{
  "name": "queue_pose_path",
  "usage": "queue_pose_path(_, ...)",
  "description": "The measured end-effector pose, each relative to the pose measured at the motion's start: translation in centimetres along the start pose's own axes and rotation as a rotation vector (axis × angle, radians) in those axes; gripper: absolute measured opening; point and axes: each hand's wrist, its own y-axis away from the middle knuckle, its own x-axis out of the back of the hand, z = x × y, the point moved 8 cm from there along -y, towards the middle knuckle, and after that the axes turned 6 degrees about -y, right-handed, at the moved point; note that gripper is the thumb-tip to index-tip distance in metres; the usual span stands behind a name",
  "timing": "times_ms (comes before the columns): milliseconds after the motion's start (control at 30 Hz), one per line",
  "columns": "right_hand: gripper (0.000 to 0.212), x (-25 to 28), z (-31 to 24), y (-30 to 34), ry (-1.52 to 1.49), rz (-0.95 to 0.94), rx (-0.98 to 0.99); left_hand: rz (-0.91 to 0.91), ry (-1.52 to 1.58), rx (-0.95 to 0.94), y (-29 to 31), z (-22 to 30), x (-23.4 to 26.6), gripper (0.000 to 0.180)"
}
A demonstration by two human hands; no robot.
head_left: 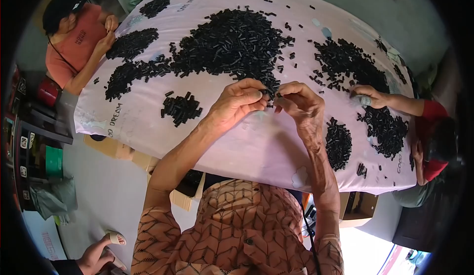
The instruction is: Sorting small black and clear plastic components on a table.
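Visibly short, stubby black pieces (232, 43), faintly glossy.

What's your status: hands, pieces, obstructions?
Left hand, right hand: each apparently pinching a small black cylindrical piece. Large heap of black cylindrical pieces just beyond. Nothing visibly blocking the hands.

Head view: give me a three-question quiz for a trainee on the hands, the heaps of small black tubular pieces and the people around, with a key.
1. True or false: the camera wearer's bare left hand and bare right hand are close together over the pale pink cloth-covered table.
2. Choose: the largest heap of small black tubular pieces lies (a) on the floor, (b) on the table beyond the hands, (c) inside a cardboard box.
3. Fill in: at the picture's right, the co-worker's short fabric sleeve is ____.

Key: 1 true; 2 b; 3 red.
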Motion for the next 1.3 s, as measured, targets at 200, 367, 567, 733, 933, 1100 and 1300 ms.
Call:
queue_pose_path(200,0.012,-0.8,-0.3,0.2,-0.023,-0.081,0.049,0.006,-0.094,-0.041,0.6,0.3,-0.4,0.018)
queue_pose_path(367,0.01,-0.3,0.1,0.5,-0.046,-0.089,-0.013,0.017,-0.163,-0.059,0.6,0.4,-1.2,0.019)
queue_pose_path(567,0.008,-1.3,1.4,0.4,-0.191,-0.169,0.034,0.089,-0.235,-0.003,0.7,-0.3,0.5,0.018)
queue_pose_path(733,0.009,-1.4,1.8,-0.1,-0.032,-0.141,-0.081,0.083,-0.326,-0.04,0.5,0.5,0.3,0.016)
queue_pose_path(933,0.018,1.2,0.0,-0.1,-0.138,-0.125,0.014,0.07,-0.257,-0.056,0.3,0.2,-0.7,0.016)
queue_pose_path(1100,0.008,0.1,0.4,0.0,-0.006,-0.086,-0.05,0.099,-0.311,-0.081,1.1,1.0,-0.6,0.017)
queue_pose_path(1300,0.011,-1.1,0.6,0.1,0.086,-0.154,0.081,0.163,-0.529,-0.109,1.7,1.9,-0.7,0.019)
